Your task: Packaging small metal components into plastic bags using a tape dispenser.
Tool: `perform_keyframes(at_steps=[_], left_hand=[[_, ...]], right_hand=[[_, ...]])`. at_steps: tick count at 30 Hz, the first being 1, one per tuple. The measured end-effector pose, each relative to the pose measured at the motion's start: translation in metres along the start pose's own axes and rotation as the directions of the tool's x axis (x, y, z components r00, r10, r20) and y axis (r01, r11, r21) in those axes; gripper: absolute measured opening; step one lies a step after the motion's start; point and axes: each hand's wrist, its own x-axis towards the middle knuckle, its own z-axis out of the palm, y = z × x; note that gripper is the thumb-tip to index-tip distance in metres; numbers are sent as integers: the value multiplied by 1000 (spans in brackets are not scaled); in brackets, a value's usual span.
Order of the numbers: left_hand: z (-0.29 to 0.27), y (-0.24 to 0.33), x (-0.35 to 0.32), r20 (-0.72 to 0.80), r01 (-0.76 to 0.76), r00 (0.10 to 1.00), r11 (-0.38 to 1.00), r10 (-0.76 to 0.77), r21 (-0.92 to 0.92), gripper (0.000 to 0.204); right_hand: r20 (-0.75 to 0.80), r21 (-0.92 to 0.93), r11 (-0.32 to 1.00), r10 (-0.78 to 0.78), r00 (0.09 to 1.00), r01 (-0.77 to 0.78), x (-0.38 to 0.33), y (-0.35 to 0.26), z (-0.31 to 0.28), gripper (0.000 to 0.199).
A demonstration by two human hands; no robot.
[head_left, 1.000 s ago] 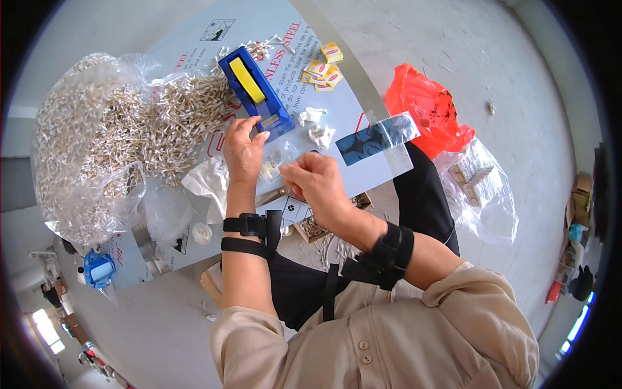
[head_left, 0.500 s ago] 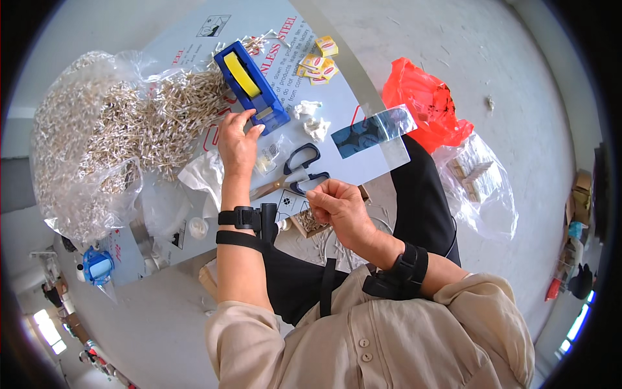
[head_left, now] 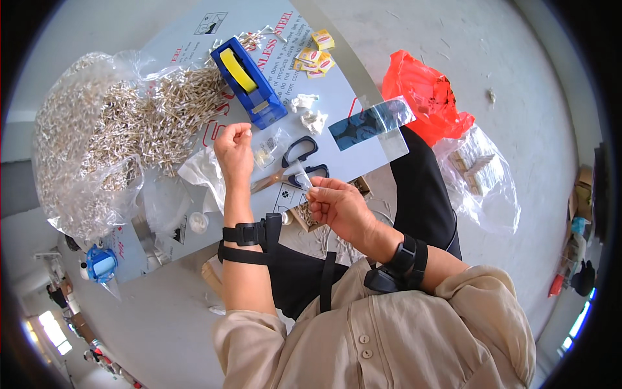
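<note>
My right hand [head_left: 337, 204] is pulled in toward my body and pinches a small clear packet [head_left: 303, 176] with something white inside, just above the table edge. My left hand [head_left: 234, 150] is raised over the table with its fingers closed; I see nothing in it. It hovers below the blue tape dispenser [head_left: 249, 81] with its yellow roll. Black-handled scissors [head_left: 299, 161] lie between the two hands. A small clear bag [head_left: 265, 150] lies right of the left hand.
A big heap of small pale sticks [head_left: 149, 117] spills from a clear bag [head_left: 71, 162] on the left. Yellow packets [head_left: 314, 55], crumpled white bits [head_left: 308, 110] and a blue-tinted plastic bag [head_left: 372, 120] lie on the grey table [head_left: 194, 45]. On the floor are a red bag [head_left: 421, 94] and a clear bag [head_left: 483, 178].
My right hand has drawn back from the table toward my body with the small packet. My left hand has come down off the tape dispenser. The scissors are now uncovered.
</note>
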Motion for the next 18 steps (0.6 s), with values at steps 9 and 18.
perform_keyframes(at_steps=[9,18], left_hand=[[8,39,-6,85,288,957,927,-276,-238,22],[15,35,1,198,484,875,812,-442,-326,24]], right_hand=[[83,8,997,82,993,-83,4,0,-11,6],[82,78,984,153,985,-159,7,5,-16,7]])
